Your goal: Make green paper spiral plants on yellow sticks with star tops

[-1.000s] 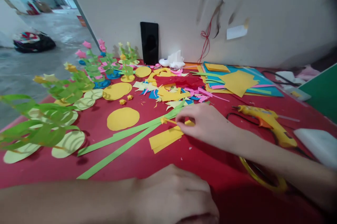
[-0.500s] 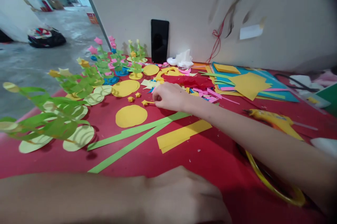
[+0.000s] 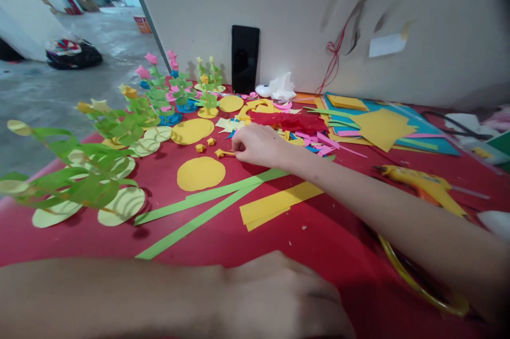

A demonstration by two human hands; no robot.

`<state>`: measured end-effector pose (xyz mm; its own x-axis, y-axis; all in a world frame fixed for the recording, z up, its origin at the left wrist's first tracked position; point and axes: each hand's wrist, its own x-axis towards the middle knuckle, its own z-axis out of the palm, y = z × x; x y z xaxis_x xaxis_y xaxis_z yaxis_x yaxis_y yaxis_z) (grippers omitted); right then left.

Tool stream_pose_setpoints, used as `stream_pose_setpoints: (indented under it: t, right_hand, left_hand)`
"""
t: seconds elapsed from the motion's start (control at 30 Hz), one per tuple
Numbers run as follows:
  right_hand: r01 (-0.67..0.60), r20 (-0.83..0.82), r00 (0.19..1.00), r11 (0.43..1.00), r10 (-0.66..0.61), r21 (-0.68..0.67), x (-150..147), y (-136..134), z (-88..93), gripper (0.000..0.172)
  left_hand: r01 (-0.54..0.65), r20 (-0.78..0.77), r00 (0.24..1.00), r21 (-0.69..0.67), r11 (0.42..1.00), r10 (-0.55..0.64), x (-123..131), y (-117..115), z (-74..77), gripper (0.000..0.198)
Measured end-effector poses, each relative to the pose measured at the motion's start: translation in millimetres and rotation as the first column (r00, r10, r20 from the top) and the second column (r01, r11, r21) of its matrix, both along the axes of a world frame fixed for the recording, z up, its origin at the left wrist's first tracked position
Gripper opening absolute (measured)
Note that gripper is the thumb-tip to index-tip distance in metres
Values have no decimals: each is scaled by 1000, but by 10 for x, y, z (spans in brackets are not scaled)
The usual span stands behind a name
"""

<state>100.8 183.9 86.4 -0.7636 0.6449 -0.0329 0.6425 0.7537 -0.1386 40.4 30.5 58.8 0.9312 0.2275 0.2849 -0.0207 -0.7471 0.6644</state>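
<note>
My right hand [image 3: 257,143] reaches over the red tabletop, fingers pinched on the thin stem of a small yellow paper star [image 3: 219,153]. Two loose yellow paper stars [image 3: 200,147] lie just left of it. Nearer to me are a yellow paper disc [image 3: 201,173], crossed green paper strips [image 3: 207,195] and yellow paper strips [image 3: 274,206]. Low in the view, my left hand [image 3: 287,296] is curled with its back toward me; its fingertips, and anything in them, are hidden.
Paper plants with green leaves and star tops [image 3: 131,116] line the left side. A black phone [image 3: 244,59] leans on the wall. Coloured paper scraps [image 3: 314,140] lie beyond my right hand. A yellow glue gun [image 3: 422,182] and a yellow ring [image 3: 422,283] are at right.
The whole view has shifted slightly, with things appearing a little further right. Both hands keep nearly the same pose, and the right still pinches the star's stem.
</note>
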Motion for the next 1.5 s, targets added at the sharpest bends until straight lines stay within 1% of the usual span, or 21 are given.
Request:
stream_pose_setpoints:
  t: [0.17, 0.3, 0.43, 0.5, 0.67, 0.77, 0.9, 0.97, 1.03, 1.07, 1.13, 1.17, 1.2, 1.23, 1.27, 1.3, 1.33, 1.37, 1.4, 1.43, 1.5]
  right_hand:
    - [22, -106, 994, 1000, -20, 18, 100, -18, 108, 20]
    - [-36, -148, 988, 999, 35, -4, 302, -153, 177, 21]
    - [-119, -143, 984, 991, 109, -63, 466, -313, 108, 17]
    - [-140, -153, 980, 986, 124, -92, 509, -352, 64, 15]
    - [-124, -215, 972, 982, 91, -145, 568, -335, 26, 9]
    - [-106, -258, 964, 981, 61, -165, 598, -302, 6, 10]
    - [-80, -331, 943, 984, 23, -158, 643, -305, 14, 13]
    - [-58, -380, 925, 988, 0, -143, 682, -340, 88, 13]
    - [-20, -437, 899, 992, -37, -125, 749, -397, 221, 12]
    - [6, -463, 884, 994, -57, -110, 793, -433, 306, 12]
    - [74, -536, 836, 991, -120, -107, 902, -515, 492, 15]
    - [106, -588, 791, 985, -168, -139, 961, -559, 584, 16]
    - [120, -660, 712, 968, -240, -222, 1022, -604, 671, 14]
    - [106, -722, 614, 939, -320, -326, 1080, -648, 747, 13]
    - [64, -758, 509, 896, -409, -440, 1133, -691, 809, 11]
    - [-2, -766, 412, 840, -494, -543, 1179, -734, 853, 9]
    - [-66, -746, 345, 778, -569, -624, 1216, -776, 879, 9]
    - [-123, -706, 314, 710, -635, -694, 1244, -819, 884, 10]
    - [-174, -651, 314, 633, -691, -755, 1262, -863, 868, 11]
    - [-211, -585, 345, 547, -734, -810, 1271, -909, 834, 12]
    - [-252, -452, 442, 377, -775, -891, 1268, -1002, 726, 12]
  left_hand:
    - [-10, -5, 1000, -2, 1000, 10, 1, -3, 11, 22]
    - [5, -4, 1000, 19, 1000, -4, 11, 0, 25, 20]
    - [10, -33, 999, 18, 1000, -9, 17, -4, 41, 21]
    - [-2, -57, 998, 17, 1000, 3, 20, -11, 52, 19]
    - [-21, -85, 996, 17, 1000, 22, 27, -26, 77, 17]
    - [-43, -64, 997, 7, 999, 44, 22, -27, 86, 18]
    - [-26, -35, 999, -24, 999, 25, 21, -7, 90, 18]
    - [-22, -23, 1000, -80, 997, 20, 31, -6, 93, 17]
    - [-61, -12, 998, -178, 982, 60, 44, -22, 108, 18]
    - [-94, -8, 995, -242, 966, 95, 50, -36, 122, 19]
    - [-221, -23, 973, -374, 901, 229, 53, -63, 170, 21]
    - [-281, -41, 955, -434, 856, 294, 48, -67, 203, 19]
    - [-352, -57, 925, -499, 792, 375, 38, -62, 242, 19]
    - [-398, -58, 893, -560, 726, 445, 23, -42, 286, 20]
    - [-423, -50, 863, -617, 664, 503, 4, -9, 333, 26]
    - [-440, -72, 842, -665, 603, 535, -18, 39, 384, 32]
    - [-470, -117, 824, -689, 552, 555, -40, 98, 435, 35]
    - [-467, -100, 805, -713, 522, 585, -62, 166, 484, 33]
    - [-462, -71, 776, -740, 488, 627, -83, 239, 529, 32]
    - [-456, -51, 729, -781, 428, 683, -102, 313, 568, 31]
    - [-390, 22, 653, -847, 361, 757, -135, 453, 620, 27]
